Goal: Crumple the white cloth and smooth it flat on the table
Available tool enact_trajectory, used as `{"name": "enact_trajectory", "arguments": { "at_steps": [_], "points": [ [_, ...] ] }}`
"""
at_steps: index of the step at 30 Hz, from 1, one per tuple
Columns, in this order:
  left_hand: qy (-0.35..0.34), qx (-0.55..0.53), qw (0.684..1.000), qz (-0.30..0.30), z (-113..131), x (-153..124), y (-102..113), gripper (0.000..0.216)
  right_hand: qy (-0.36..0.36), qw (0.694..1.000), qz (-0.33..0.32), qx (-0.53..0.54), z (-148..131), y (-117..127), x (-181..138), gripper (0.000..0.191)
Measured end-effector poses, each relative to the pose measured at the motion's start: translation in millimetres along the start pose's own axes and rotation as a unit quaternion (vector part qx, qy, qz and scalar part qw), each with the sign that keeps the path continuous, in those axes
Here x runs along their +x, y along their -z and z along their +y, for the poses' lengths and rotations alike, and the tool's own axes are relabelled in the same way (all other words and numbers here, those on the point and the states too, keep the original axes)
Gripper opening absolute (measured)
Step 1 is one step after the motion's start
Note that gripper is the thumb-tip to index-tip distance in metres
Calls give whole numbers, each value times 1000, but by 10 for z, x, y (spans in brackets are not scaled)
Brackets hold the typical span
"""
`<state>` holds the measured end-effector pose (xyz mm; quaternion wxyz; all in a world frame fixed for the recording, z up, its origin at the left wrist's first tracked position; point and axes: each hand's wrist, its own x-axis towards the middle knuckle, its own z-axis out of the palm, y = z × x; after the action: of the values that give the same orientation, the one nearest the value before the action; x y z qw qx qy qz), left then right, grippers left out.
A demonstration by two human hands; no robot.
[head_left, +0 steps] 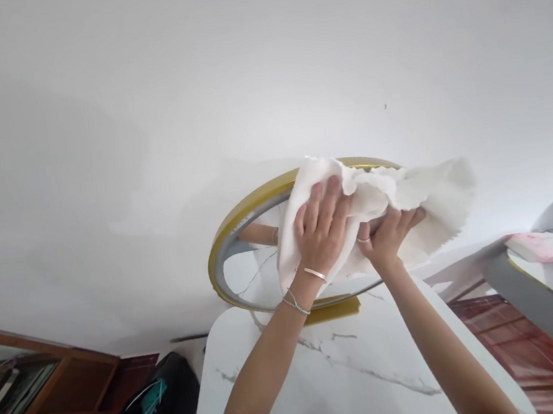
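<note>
A round mirror with a gold frame (238, 222) stands on a gold base at the back of a white marble table (357, 372), against a white wall. A white cloth (416, 196) is spread over the mirror's upper right part. My left hand (322, 225) lies on the cloth with its fingers stretched flat, pressing it to the glass. My right hand (390, 230) holds the cloth from beneath, fingers curled into its folds. Bracelets circle my left wrist, and a ring shows on my right hand. The glass reflects the marble and an arm.
A black bag (157, 403) sits on the dark red floor left of the table. A wooden shelf with books (32, 391) stands at the far left. At the right is a grey ledge with a pink-and-white packet (543, 246) on it.
</note>
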<state>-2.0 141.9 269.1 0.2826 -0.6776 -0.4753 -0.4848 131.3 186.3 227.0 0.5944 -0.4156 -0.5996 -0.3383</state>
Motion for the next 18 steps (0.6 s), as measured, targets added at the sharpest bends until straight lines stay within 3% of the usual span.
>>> {"name": "enact_trajectory", "arguments": {
  "at_steps": [4,9,13,18],
  "points": [
    [31,5,999,27,-189,-124,100,35,25,1000,8,14,-168,-46,30,47],
    [131,79,979,135,-546,-369,308,50,62,990,-108,70,-612,-57,145,52],
    [189,113,958,183,-725,-402,469,54,87,969,-177,149,-989,-45,332,50],
    [157,127,958,205,-682,-198,494,42,88,978,-137,129,-1073,-52,487,51]
  ]
}}
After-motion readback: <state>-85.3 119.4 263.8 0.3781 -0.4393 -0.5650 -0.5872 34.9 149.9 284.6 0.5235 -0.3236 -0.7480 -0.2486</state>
